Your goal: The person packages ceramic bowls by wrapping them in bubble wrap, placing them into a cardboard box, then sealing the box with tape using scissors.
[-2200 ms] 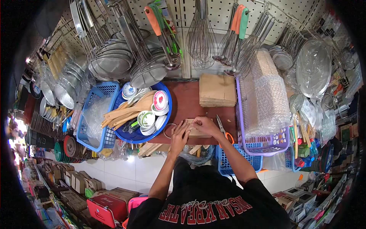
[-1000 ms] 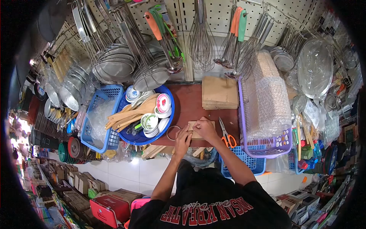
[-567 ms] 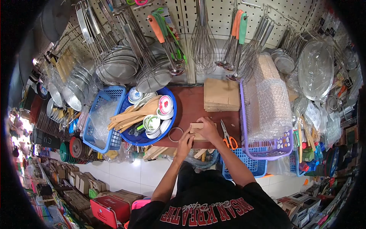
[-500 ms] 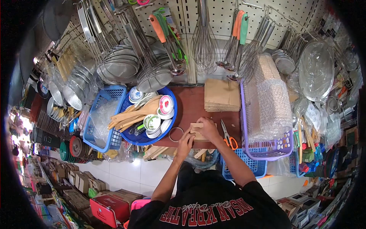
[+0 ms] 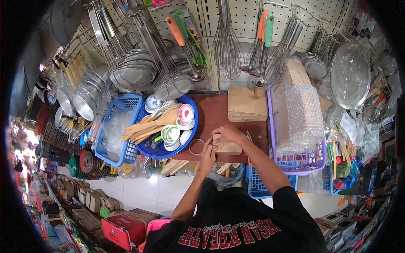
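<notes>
A: Hands, then: what are they doing?

B: The right hand is curling over the far corner of the brown packet, gripping it. The left hand is touching the packet's left edge, though I cannot tell whether it is pinching or only pressing. The packet is lying flat on the table, directly under both hands.

A: How should it be handled?

B: I'd judge the right hand should be pinning it flat while the left is working the edge, so the paper is not creasing askew.

A: Room?

B: The table's front edge is running just below the left wrist. A tape ring is lying just left of the left hand, with the blue bowl beyond it. A paper stack is sitting ahead of the right hand and a purple basket is crowding its right; bare tabletop is opening ahead-left
</notes>
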`<move>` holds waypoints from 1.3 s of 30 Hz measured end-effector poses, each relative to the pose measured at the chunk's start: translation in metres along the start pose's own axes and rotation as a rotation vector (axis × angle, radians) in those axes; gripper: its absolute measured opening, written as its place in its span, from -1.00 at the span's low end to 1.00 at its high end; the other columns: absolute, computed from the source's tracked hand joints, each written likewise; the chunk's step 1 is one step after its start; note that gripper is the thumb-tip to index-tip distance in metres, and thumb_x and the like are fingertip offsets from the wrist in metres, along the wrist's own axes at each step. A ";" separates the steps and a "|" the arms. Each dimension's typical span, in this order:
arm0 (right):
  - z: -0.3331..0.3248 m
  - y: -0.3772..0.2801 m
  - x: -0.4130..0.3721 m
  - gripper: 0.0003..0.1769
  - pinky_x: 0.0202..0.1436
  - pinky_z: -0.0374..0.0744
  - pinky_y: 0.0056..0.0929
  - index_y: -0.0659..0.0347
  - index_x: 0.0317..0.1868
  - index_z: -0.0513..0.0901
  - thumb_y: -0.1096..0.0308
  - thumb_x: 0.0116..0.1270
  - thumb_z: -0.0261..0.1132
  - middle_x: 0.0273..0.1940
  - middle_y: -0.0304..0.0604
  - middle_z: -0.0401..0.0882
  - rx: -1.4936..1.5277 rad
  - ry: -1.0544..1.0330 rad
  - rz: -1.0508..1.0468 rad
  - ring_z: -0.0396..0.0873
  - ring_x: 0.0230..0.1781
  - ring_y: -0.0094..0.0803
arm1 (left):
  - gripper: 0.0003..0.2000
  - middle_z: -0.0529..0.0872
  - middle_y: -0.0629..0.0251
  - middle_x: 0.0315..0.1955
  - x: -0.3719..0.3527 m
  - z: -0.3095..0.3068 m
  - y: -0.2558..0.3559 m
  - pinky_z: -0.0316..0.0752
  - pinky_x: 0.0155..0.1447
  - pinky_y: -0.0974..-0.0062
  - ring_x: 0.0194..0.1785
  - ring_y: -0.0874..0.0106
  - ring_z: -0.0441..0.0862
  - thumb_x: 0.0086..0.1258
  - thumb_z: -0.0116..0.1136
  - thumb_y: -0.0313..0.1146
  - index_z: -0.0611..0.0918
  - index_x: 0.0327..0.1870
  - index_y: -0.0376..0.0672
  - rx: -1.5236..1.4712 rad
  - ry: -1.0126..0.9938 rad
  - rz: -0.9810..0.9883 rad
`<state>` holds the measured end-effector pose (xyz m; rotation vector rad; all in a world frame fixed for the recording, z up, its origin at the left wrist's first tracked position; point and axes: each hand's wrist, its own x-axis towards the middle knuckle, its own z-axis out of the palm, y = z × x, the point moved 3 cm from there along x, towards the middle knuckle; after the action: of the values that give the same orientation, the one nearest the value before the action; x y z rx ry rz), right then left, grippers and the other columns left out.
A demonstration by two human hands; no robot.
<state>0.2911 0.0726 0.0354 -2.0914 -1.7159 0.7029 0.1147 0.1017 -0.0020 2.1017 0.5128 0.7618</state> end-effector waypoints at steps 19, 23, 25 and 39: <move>0.038 0.040 -0.078 -0.42 -0.03 0.57 -0.02 0.25 -0.06 0.46 -0.10 0.26 0.38 -0.21 0.22 0.66 0.569 0.532 0.680 0.64 -0.10 0.20 | -0.24 -0.05 -0.08 0.52 -0.107 0.049 0.017 0.08 0.52 0.22 0.55 0.12 0.01 0.57 0.01 -0.07 -0.14 0.59 -0.06 -0.624 0.074 -0.774; 0.043 0.041 -0.093 -0.41 -0.02 0.57 -0.02 0.25 -0.12 0.49 -0.17 0.27 0.33 -0.22 0.24 0.66 0.352 0.527 0.611 0.65 -0.11 0.18 | -0.19 -0.02 0.01 0.51 -0.091 0.064 0.016 0.20 0.46 0.19 0.52 0.17 0.07 0.54 0.04 0.01 -0.19 0.59 0.06 -0.849 0.203 -0.870; 0.040 0.028 -0.102 -0.38 -0.01 0.56 -0.02 0.27 -0.18 0.52 -0.23 0.27 0.31 -0.21 0.25 0.66 0.326 0.472 0.661 0.65 -0.12 0.17 | -0.19 0.04 0.01 0.50 -0.080 0.063 0.022 0.24 0.44 0.19 0.49 0.17 0.14 0.53 0.06 0.04 -0.17 0.58 0.07 -0.856 0.282 -0.909; 0.056 -0.016 -0.150 -0.63 0.10 0.51 -0.24 0.25 -0.10 0.61 0.14 0.28 0.43 -0.03 0.06 0.59 0.403 0.611 0.296 0.56 -0.01 -0.07 | -0.23 0.20 -0.07 0.44 -0.107 0.026 0.016 0.04 0.53 0.32 0.49 0.18 0.17 0.56 -0.06 0.05 -0.02 0.54 -0.30 -0.582 0.238 -0.891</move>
<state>0.2236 -0.0731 0.0219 -1.9976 -0.8709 0.3781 0.0549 0.0144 -0.0372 1.0737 1.0984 0.5266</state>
